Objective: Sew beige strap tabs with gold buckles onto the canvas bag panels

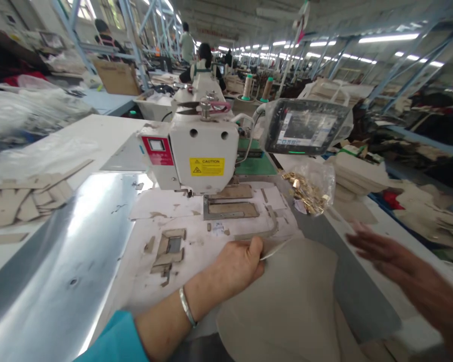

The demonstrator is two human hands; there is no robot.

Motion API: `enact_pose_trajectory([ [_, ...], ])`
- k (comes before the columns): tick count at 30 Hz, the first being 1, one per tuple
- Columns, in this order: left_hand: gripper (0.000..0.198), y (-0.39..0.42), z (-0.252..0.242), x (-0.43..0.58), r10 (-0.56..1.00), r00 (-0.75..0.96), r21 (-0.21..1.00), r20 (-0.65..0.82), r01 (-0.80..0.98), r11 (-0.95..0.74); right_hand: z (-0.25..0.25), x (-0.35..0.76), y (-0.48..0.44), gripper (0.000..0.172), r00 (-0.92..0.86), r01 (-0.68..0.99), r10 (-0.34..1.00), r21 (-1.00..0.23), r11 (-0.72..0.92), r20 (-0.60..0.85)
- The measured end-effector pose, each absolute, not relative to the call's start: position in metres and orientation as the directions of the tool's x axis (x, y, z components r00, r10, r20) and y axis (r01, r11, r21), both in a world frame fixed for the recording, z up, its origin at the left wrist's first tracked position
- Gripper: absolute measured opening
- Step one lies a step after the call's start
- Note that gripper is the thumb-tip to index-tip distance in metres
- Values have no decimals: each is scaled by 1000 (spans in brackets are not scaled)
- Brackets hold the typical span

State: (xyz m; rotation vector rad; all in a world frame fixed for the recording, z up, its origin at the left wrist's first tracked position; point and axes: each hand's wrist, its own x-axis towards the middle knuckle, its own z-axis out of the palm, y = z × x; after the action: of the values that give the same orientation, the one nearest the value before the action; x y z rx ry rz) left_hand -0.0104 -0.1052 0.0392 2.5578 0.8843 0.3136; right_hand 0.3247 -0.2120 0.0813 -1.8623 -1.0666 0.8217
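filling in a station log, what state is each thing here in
left hand, grip shut on the edge of the fabric
fabric, spread out, far edge pinched
right hand, open, blurred, holding nothing
screen, lit
bag, slumped, holding gold parts
thread cones, upright
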Motion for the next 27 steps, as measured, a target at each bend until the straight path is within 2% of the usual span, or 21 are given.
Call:
enact_pose_trajectory([
  [2, 7, -104, 37, -13, 701, 709, 535, 78, 563, -630, 57, 289, -196, 60, 272, 311, 921, -880, -358, -279],
  [4, 8, -103, 36, -16, 750, 658, 617, 66, 564, -549, 42, 262, -186, 61, 226, 252, 922, -895, -367, -314],
  [8, 9, -100, 32, -17, 790, 611, 700, 51, 542, -465, 41, 239, -185, 69, 234, 22, 870, -892, -451, -434],
  [11, 11, -99, 29, -15, 817, 572, 757, 71, 502, -417, 44, 231, -194, 64, 220, -172, 824, -852, -494, -522],
  [15, 13, -99, 31, -12, 840, 536, 782, 83, 487, -388, 41, 227, -203, 56, 277, -162, 797, -843, -513, -537],
  [18, 18, -98, 42, -19, 854, 519, 690, 48, 600, -404, 51, 246, -194, 49, 418, -98, 785, -882, -461, -457],
  [21, 24, -101, 57, -37, 842, 537, 463, -49, 759, -457, 73, 284, -165, 40, 553, 16, 742, -885, -465, -379],
  [24, 34, -107, 71, -55, 815, 558, 256, -156, 820, -512, 87, 319, -123, 31, 538, 117, 753, -851, -512, -379],
  [25, 38, -109, 75, -58, 816, 557, 227, -154, 824, -519, 87, 326, -107, 29, 501, 146, 777, -847, -511, -382],
  [27, 39, -115, 77, -55, 810, 581, 242, -79, 800, -549, 80, 332, -72, 28, 427, 217, 831, -851, -477, -357],
])
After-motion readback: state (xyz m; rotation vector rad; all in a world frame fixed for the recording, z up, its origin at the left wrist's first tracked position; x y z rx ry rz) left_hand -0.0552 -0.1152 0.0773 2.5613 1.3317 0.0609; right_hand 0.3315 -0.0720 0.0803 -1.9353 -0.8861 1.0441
